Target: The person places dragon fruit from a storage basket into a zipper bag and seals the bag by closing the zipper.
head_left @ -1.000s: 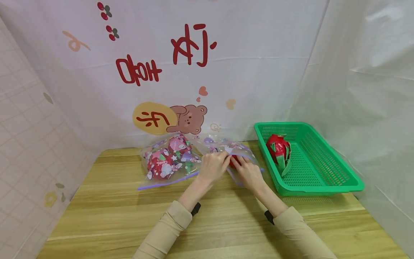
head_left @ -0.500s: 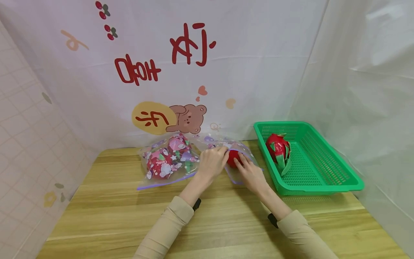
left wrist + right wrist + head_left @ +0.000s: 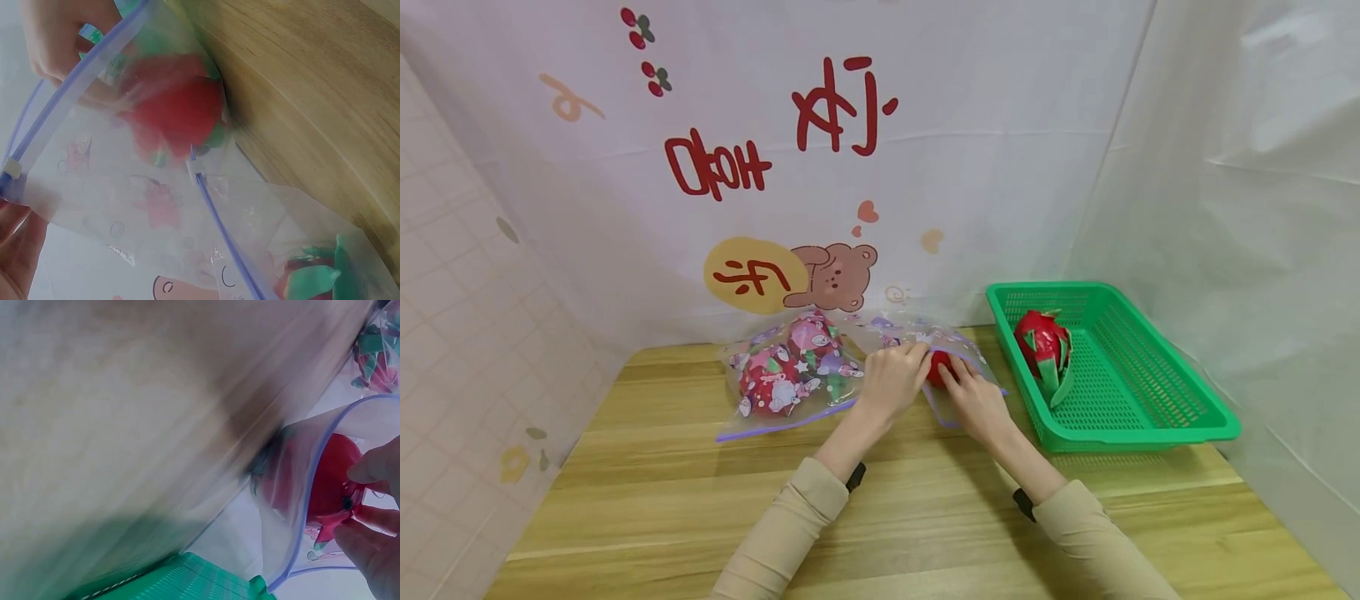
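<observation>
In the head view a clear printed zip bag [image 3: 973, 354] with a purple edge lies at the back of the table. My left hand [image 3: 891, 377] pinches its edge; in the left wrist view those fingers [image 3: 19, 256] are beside the white slider [image 3: 11, 167]. My right hand [image 3: 981, 407] reaches into the bag's mouth and holds a red dragon fruit [image 3: 937, 367]. In the right wrist view the thumb and fingers [image 3: 375, 547] grip the dragon fruit [image 3: 331, 478] at one end, inside the purple rim [image 3: 312, 481].
To the left lies another printed zip bag [image 3: 805, 404] with red and green dragon fruit inside. On the right a green basket [image 3: 1150, 437] contains one dragon fruit [image 3: 1045, 346]. White printed cloth [image 3: 985, 167] hangs behind the wooden table [image 3: 917, 533].
My right hand drew back slightly, uncovering more of the dragon fruit, then moved a little forward again. My left hand keeps its hold on the bag's edge, almost unmoved.
</observation>
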Demonstrator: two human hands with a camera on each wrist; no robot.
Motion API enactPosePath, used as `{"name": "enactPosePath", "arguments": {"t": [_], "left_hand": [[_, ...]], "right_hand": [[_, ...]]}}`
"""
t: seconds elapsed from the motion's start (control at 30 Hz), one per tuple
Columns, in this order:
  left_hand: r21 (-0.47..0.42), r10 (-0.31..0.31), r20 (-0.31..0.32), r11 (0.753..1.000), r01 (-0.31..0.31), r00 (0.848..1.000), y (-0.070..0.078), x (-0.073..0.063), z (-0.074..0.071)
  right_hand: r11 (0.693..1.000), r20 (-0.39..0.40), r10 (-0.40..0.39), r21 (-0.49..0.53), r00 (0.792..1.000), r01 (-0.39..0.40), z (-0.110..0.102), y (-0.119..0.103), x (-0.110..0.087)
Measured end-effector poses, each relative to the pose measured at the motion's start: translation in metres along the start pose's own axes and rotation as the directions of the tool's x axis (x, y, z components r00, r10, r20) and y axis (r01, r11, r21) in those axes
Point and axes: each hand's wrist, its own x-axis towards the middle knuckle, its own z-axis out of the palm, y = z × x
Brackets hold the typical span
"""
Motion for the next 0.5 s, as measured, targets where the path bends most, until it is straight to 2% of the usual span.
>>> {"name": "enactPosePath", "arguments": {"t": [0.23,0.4,0.5], "left_hand": [[-0.01,0.025,-0.018,1.0,-0.025,1.0,0.001,-0.001,-0.002],[0.017,0.034,-0.03,0.999,-0.034,0.999,0.001,-0.001,-0.003],[0.024,0.019,-0.018,1.0,-0.018,1.0,0.001,-0.001,-0.004]], "right_hand": [[0.999,-0.023,0.015,0.028,1.0,-0.014,0.002,-0.003,0.008],[0.999,0.003,0.033,0.027,0.999,-0.034,0.003,-0.003,0.012],[0.999,0.013,0.033,0.015,0.999,-0.033,0.003,-0.003,0.012]]}}
